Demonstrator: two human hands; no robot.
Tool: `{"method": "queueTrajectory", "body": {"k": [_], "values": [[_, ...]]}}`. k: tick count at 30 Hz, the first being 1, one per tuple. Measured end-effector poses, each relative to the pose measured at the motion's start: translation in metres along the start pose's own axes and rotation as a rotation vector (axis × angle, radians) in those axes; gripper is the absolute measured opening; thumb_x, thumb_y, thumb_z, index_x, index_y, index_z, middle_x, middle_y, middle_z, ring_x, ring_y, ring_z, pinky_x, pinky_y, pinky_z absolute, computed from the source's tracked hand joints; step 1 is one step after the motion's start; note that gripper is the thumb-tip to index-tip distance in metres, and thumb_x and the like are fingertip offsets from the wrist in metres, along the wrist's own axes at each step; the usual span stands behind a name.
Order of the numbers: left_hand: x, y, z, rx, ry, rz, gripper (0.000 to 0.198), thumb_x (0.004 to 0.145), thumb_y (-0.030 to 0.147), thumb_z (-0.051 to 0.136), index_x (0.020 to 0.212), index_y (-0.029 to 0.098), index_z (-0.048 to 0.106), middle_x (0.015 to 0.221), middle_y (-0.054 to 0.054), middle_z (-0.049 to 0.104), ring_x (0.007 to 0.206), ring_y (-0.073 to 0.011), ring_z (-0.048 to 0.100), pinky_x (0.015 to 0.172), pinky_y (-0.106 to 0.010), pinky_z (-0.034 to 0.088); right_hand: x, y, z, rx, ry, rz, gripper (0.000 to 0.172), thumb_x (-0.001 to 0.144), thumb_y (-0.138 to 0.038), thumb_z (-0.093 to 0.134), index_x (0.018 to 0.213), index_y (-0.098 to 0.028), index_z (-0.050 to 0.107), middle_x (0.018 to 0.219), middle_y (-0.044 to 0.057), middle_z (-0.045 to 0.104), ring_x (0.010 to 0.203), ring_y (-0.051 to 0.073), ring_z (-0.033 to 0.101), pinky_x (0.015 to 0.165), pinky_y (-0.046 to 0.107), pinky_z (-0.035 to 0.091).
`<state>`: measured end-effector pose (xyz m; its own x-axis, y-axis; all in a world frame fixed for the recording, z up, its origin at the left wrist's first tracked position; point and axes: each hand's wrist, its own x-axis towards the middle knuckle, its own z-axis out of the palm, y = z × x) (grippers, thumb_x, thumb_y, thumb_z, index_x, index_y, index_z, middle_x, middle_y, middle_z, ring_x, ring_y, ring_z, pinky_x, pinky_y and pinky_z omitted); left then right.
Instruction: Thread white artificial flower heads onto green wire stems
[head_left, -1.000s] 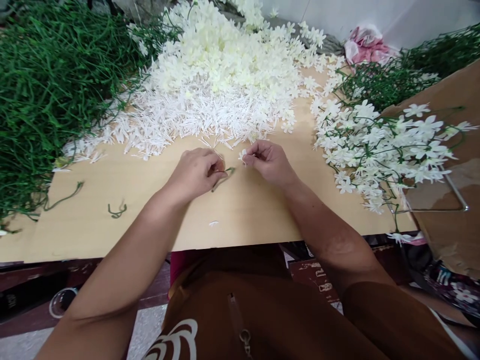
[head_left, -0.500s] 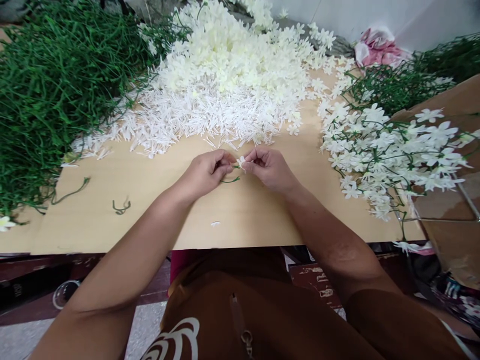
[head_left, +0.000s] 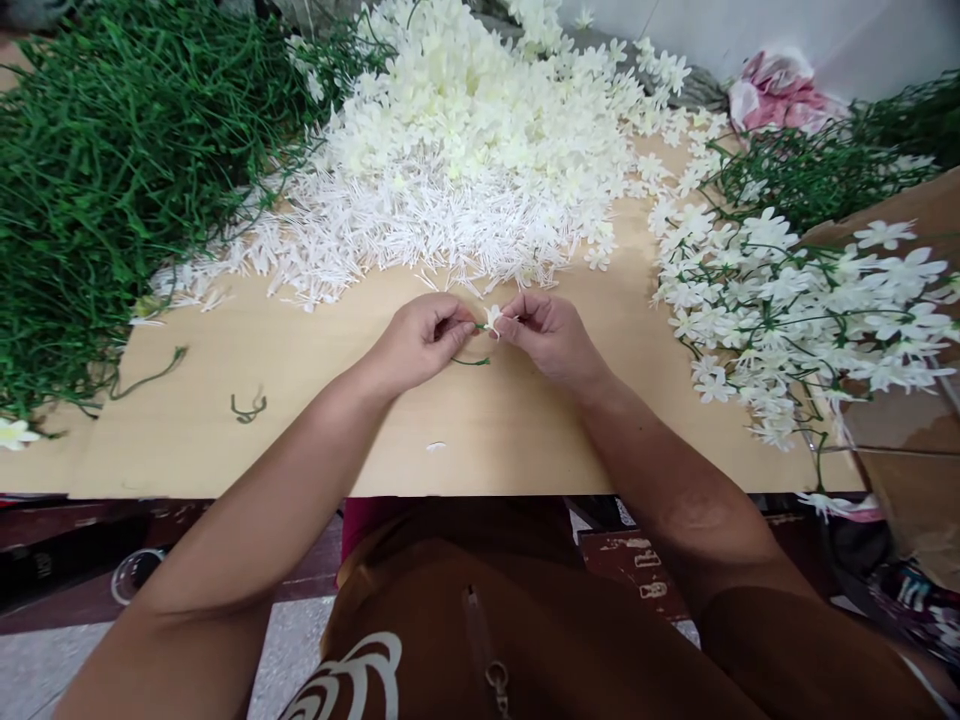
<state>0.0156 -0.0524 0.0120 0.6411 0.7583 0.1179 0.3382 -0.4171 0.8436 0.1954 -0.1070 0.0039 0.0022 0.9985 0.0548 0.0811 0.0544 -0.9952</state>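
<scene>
Low over the middle of the table, my left hand (head_left: 427, 338) pinches a thin green plastic stem (head_left: 472, 362), one end of which sticks out below the fingers. My right hand (head_left: 547, 332) closes thumb and fingers on a small white artificial flower (head_left: 493, 318). The flower sits between the two hands, at the tip of the stem; whether it is fully seated there I cannot tell. Just beyond my hands lies a spread of white stick-like flower pieces (head_left: 420, 225), with a heap of cream-white blossoms (head_left: 480, 100) behind it.
Green stems (head_left: 135, 150) are piled at left. At right, flowers on stems (head_left: 810, 290) lie beside a cardboard box (head_left: 892, 430). Loose stem bits (head_left: 247, 408) and a white scrap (head_left: 435, 446) lie on the tan tabletop (head_left: 525, 440). A pink-and-white bag (head_left: 780, 92) rests by the wall.
The whole view has shifted slightly, so things appear a little farther right. Both hands keep their pinch on the stem and the flower, with only slight finger movement.
</scene>
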Motion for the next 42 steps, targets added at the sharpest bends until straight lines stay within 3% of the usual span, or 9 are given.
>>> {"method": "queueTrajectory", "body": {"k": [10, 21, 35, 42], "values": [[0.001, -0.001, 0.001, -0.096, 0.003, -0.006, 0.015, 0.079, 0.026, 0.054, 0.072, 0.014, 0.059, 0.062, 0.002, 0.047, 0.06, -0.0097, 0.042, 0.058, -0.024, 0.036, -0.001, 0.004, 0.004, -0.079, 0.059, -0.025, 0.032, 0.069, -0.044, 0.076, 0.068, -0.018, 0.057, 0.063, -0.002, 0.059, 0.058, 0.009, 0.05, 0.057, 0.026, 0.04], [0.003, -0.004, 0.006, -0.202, 0.027, -0.096, 0.028, 0.078, 0.031, 0.061, 0.058, 0.017, 0.048, 0.053, 0.004, 0.039, 0.053, -0.0087, 0.035, 0.051, -0.023, 0.029, -0.006, 0.014, 0.011, -0.193, 0.079, -0.135, 0.024, 0.073, -0.034, 0.072, 0.068, -0.019, 0.055, 0.069, -0.001, 0.058, 0.063, 0.011, 0.052, 0.062, 0.029, 0.042], [0.005, 0.002, 0.014, -0.291, 0.108, -0.175, 0.023, 0.077, 0.018, 0.057, 0.06, 0.018, 0.042, 0.05, 0.006, 0.038, 0.05, -0.007, 0.033, 0.048, -0.02, 0.027, -0.005, 0.017, 0.028, -0.05, 0.18, -0.147, 0.029, 0.072, -0.041, 0.074, 0.068, -0.02, 0.054, 0.074, 0.001, 0.063, 0.068, 0.013, 0.058, 0.066, 0.03, 0.05], [0.005, 0.005, 0.011, -0.384, 0.038, -0.186, 0.031, 0.081, 0.04, 0.06, 0.064, 0.019, 0.045, 0.051, 0.006, 0.04, 0.047, -0.0066, 0.032, 0.046, -0.022, 0.028, 0.002, 0.013, 0.021, 0.056, 0.17, -0.081, 0.035, 0.065, -0.045, 0.08, 0.067, -0.021, 0.056, 0.073, 0.0, 0.064, 0.07, 0.013, 0.06, 0.069, 0.03, 0.051]]}}
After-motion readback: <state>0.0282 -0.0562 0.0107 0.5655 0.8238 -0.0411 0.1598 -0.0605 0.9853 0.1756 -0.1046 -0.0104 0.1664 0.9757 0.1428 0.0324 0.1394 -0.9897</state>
